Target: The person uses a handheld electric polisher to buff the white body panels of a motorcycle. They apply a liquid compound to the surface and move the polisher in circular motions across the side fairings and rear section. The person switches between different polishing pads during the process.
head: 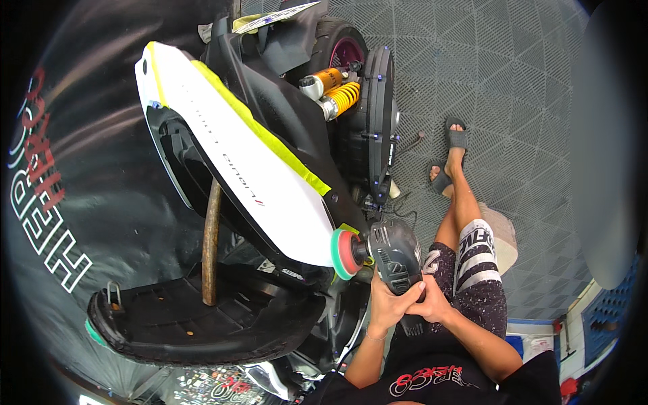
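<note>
My left hand (389, 302) and my right hand (434, 302) are both wrapped around the body of a black power polisher (397, 253). Its round foam pad (344, 254), green and red, meets the lower end of a white scooter side panel (243, 167); whether it presses on the surface I cannot tell. Yellow-green masking tape (268, 134) runs along the panel's right edge. A further bit of tape (349, 229) shows just above the pad. The fingers on the far side of the tool are partly hidden.
A wooden stick (210, 248) stands between the raised black seat (202, 329) and the scooter's body. Yellow shock absorbers (341, 98), a rear wheel (344, 45) and black engine cover (379, 131) lie beyond. A cable (405, 210) rests on the grey tiled floor (506, 101). I sit on a beige stool (501, 238).
</note>
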Available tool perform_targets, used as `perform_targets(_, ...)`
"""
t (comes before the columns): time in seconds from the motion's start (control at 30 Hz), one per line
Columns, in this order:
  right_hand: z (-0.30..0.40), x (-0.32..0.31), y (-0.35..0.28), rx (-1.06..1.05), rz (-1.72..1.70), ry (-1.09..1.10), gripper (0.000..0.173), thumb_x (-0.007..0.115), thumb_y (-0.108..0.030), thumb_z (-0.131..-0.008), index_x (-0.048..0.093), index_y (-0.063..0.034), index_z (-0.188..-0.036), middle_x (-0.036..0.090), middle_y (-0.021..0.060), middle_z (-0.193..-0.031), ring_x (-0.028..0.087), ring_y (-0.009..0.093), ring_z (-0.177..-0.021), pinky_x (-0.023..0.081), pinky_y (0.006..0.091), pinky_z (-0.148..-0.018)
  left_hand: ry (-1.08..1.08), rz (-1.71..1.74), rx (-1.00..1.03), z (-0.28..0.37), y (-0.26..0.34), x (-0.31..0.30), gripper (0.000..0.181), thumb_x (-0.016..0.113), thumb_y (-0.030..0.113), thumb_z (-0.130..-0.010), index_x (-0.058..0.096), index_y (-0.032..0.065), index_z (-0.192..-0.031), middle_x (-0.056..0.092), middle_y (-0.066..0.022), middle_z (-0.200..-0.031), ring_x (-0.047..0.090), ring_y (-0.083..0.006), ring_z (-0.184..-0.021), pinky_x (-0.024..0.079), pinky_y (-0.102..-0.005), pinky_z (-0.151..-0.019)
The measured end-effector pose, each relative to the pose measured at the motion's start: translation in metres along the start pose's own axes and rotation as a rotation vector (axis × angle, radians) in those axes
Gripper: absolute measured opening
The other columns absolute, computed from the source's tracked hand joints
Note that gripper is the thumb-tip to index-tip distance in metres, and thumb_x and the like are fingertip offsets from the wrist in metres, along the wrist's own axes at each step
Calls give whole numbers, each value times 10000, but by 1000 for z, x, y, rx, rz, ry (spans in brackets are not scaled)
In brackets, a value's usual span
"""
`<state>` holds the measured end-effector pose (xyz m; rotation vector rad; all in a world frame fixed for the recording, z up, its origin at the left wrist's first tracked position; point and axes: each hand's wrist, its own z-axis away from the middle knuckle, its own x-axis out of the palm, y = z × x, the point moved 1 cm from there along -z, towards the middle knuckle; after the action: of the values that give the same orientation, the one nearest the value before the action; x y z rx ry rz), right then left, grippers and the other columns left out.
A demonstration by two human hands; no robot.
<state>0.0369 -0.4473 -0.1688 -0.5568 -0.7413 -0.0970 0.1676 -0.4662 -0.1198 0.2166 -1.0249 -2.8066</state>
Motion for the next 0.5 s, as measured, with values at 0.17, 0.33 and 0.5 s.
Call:
perform_targets(0.17, -28, 3, -32, -125, -24, 46, 634, 783, -106, -694, 559, 21, -1273, 671, 59, -987, 612, 135, -903, 508, 311, -824, 31, 0, 115, -28, 37, 7, 418, 781, 34, -812, 590, -52, -1173, 690, -85, -1027, 665, -142, -899, 547, -306, -828)
perform_targets(0.33, -64, 4, -145, -223, 227, 63, 498, 809, -158, -657, 606, 41, -1066, 636, 64, -786, 583, 121, -720, 492, 317, -666, -28, 120, 311, -71, 113, 25, 395, 726, 36, -807, 633, -80, -1173, 708, -133, -1022, 703, -211, -910, 571, -347, -853)
perform_targets(0.5, -56, 1, -107, -181, 72, -9, 506, 807, -134, -676, 608, 29, -1111, 651, 51, -883, 583, 104, -805, 479, 282, -710, 0, 74, 294, -58, 95, 22, 306, 767, 27, -814, 643, -48, -1083, 698, -80, -968, 670, -140, -840, 552, -297, -767)
